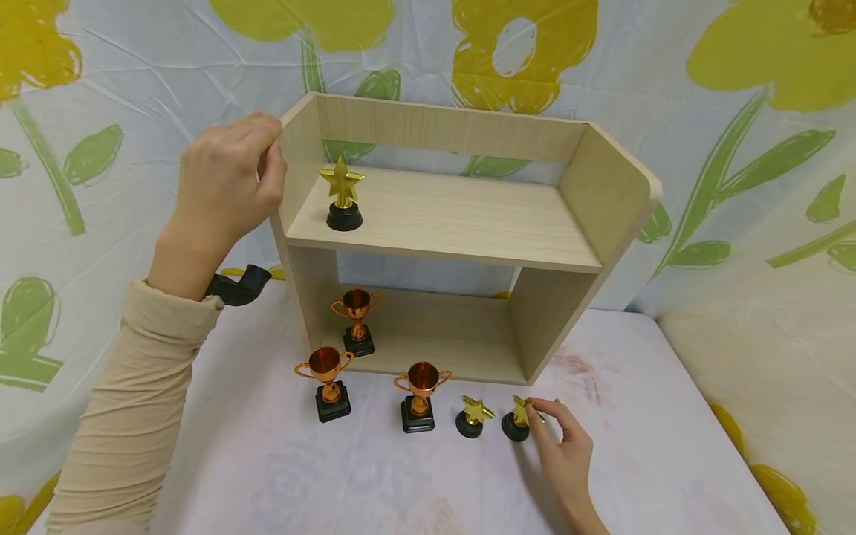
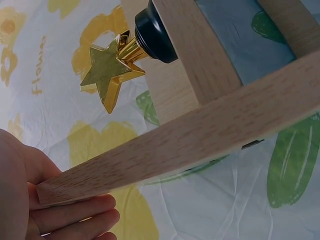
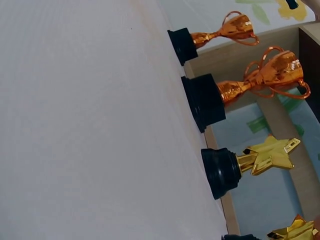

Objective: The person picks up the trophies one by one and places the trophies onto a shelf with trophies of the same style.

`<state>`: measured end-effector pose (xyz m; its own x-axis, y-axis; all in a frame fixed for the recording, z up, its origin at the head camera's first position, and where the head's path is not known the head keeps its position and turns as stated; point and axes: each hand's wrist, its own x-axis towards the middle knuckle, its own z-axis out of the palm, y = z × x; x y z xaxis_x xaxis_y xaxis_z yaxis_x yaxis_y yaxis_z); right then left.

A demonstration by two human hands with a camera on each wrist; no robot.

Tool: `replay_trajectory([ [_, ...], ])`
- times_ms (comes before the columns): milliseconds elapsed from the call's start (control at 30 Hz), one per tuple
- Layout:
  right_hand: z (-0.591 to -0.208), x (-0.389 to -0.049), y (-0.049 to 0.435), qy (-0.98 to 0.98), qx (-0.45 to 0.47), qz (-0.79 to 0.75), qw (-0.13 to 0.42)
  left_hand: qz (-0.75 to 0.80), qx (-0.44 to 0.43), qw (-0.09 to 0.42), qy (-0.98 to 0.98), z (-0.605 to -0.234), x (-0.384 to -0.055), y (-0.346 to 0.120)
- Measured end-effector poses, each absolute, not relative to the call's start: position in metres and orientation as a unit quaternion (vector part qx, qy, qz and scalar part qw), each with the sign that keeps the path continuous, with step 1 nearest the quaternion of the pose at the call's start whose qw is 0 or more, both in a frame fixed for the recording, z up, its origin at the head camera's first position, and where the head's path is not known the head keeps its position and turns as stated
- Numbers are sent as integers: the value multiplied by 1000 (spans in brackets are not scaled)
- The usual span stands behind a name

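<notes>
My left hand (image 1: 224, 174) grips the upper front edge of the left side panel of a light wooden two-tier shelf (image 1: 441, 212). In the left wrist view the thumb and fingers lie on opposite sides of that panel (image 2: 165, 142). My right hand (image 1: 567, 449) pinches the gold top of a star trophy (image 1: 516, 429) with a black base, the rightmost in the front row. Left of it stands another star trophy (image 1: 471, 423), then two bronze cup trophies, one nearer (image 1: 418, 409) and one farther left (image 1: 330, 390).
On the upper tier, at the left, stands a gold star trophy (image 1: 344, 200). A bronze cup trophy (image 1: 358, 327) stands at the left of the lower tier. The table (image 1: 348, 483) has a white cloth, and a flower-print curtain (image 1: 428, 67) hangs behind the shelf.
</notes>
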<state>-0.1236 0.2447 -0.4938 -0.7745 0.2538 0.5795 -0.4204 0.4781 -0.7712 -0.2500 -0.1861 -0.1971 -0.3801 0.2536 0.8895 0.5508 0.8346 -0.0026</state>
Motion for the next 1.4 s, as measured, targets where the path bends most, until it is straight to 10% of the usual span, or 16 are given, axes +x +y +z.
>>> replay_trajectory([
  [1400,-466,-123,246,-794,74,509,323,-149,-238,504,-817,-197,-249,-183],
])
